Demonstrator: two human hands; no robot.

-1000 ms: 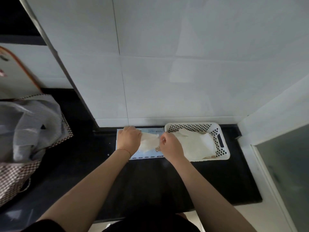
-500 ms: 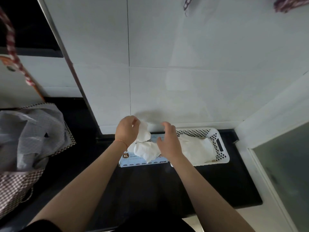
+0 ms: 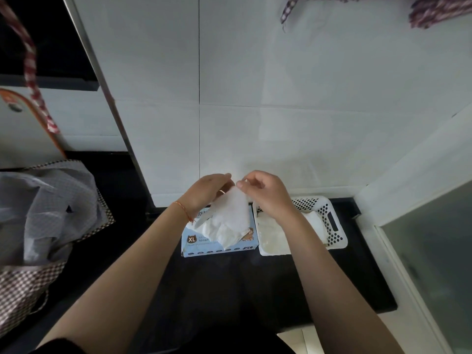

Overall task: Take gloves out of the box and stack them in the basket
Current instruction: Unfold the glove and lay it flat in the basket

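Both hands hold one white glove up over the box.

The left hand (image 3: 207, 191) and right hand (image 3: 265, 192) pinch the top edge of the glove (image 3: 229, 215) between them; it hangs down over the blue glove box (image 3: 201, 245) on the dark tabletop (image 3: 229, 290). Just right of the box, touching it, the white basket (image 3: 332, 223) holds stacked gloves (image 3: 272, 236).

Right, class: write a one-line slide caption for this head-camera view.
Both hands, left hand and right hand, hold a white glove above the glove box, beside the basket.
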